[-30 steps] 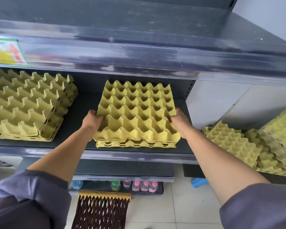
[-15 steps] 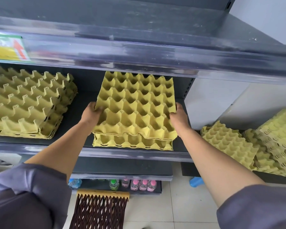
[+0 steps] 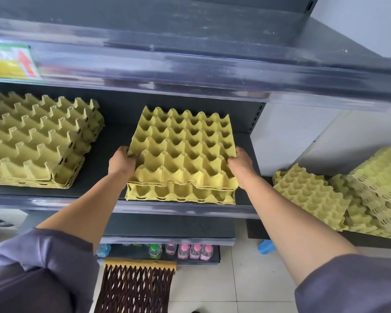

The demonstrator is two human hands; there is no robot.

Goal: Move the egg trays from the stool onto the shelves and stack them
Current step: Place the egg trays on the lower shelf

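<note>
Clasping the egg tray (image 3: 183, 150) between left grip (image 3: 122, 162) and right grip (image 3: 240, 164), arms outstretched.

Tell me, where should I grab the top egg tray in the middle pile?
By its left and right side edges, reaching in from the front, as the left hand and right hand do. The top tray is wide and bumpy, and the shelf above blocks reaching down.

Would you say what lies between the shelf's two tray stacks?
Bare dark shelf and the left hand gripping the top tray, seen in the head view.
</note>
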